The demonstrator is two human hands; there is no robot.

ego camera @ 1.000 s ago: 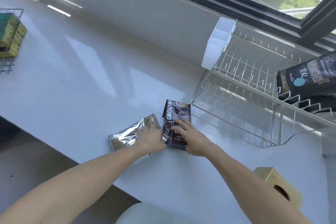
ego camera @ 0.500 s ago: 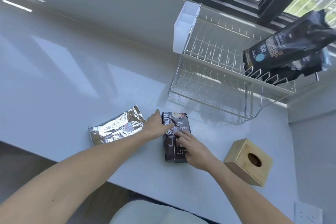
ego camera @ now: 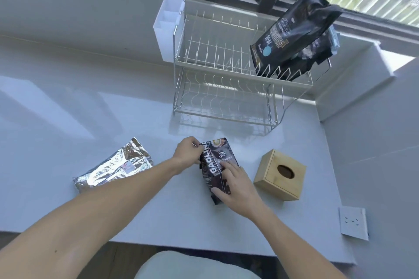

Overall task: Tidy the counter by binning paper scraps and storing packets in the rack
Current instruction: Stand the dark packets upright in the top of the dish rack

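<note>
A dark brown coffee packet (ego camera: 215,161) lies on the white counter (ego camera: 113,108) in front of the wire rack (ego camera: 224,79). My left hand (ego camera: 187,152) pinches the packet's top left corner. My right hand (ego camera: 235,186) grips its lower right part, fingers spread over the front. A silver foil packet (ego camera: 113,165) lies flat on the counter to the left, apart from both hands. Two black packets (ego camera: 294,31) stand in the right end of the rack's upper tier.
A wooden tissue box (ego camera: 280,175) sits just right of my right hand. A white plastic holder (ego camera: 169,27) hangs on the rack's left end. A wall socket (ego camera: 353,222) is on the right wall. The window runs behind the rack.
My left hand has left the foil packet and closed on the brown packet's top corner. My right hand slid lower on it. The view has swung right toward the rack.
</note>
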